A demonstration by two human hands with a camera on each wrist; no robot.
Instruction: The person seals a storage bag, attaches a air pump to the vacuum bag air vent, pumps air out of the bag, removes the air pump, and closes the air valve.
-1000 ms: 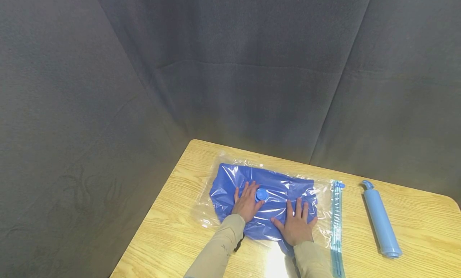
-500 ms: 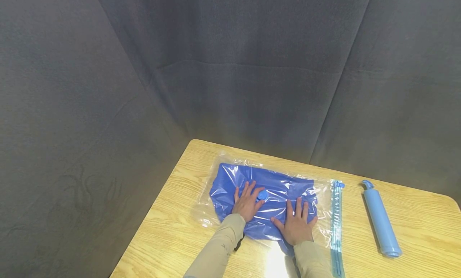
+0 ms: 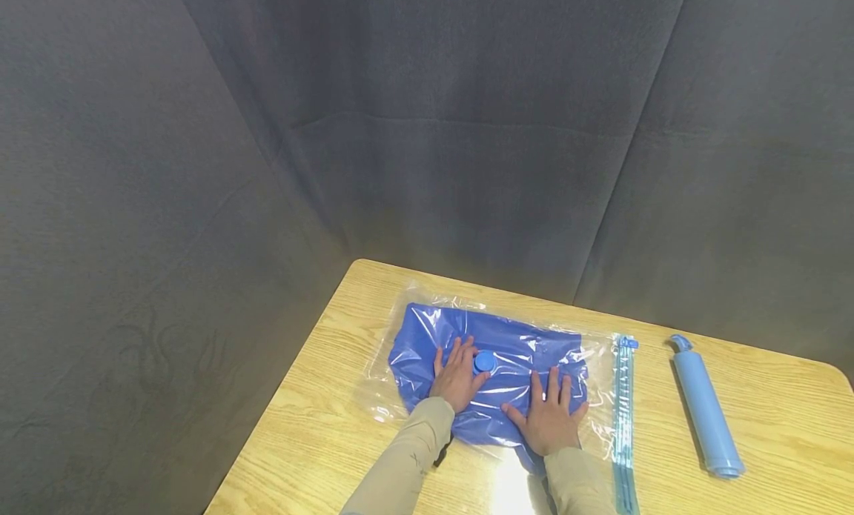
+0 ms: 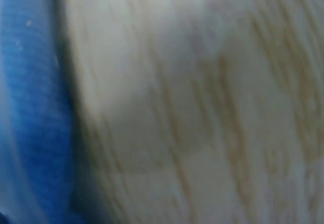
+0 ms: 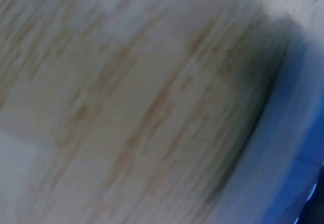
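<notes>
A clear vacuum storage bag (image 3: 600, 367) lies flat on the table with folded blue fabric (image 3: 500, 330) inside. Its round blue valve cap (image 3: 484, 361) is near the middle. My left hand (image 3: 457, 381) rests on the bag just left of the cap, fingers extended, with the thumb near the cap's lower edge. Further right, my right hand (image 3: 551, 422) lies on the bag with spread fingers. Both wrist views are blurred; the bag's blue side shows at the left edge (image 4: 33, 107) of one and the right edge (image 5: 283, 148) of the other.
The bag's teal zip strip (image 3: 623, 411) runs down its right end, with a blue slider (image 3: 629, 342) at the top. A light blue hand pump (image 3: 709, 411) lies right of it on the wooden table (image 3: 320, 381). Grey curtains (image 3: 467, 181) hang behind and to the left.
Half a second ago my left index finger reached over onto the valve cap; now it is back beside the other fingers, left of the cap. The right hand has not visibly moved.
</notes>
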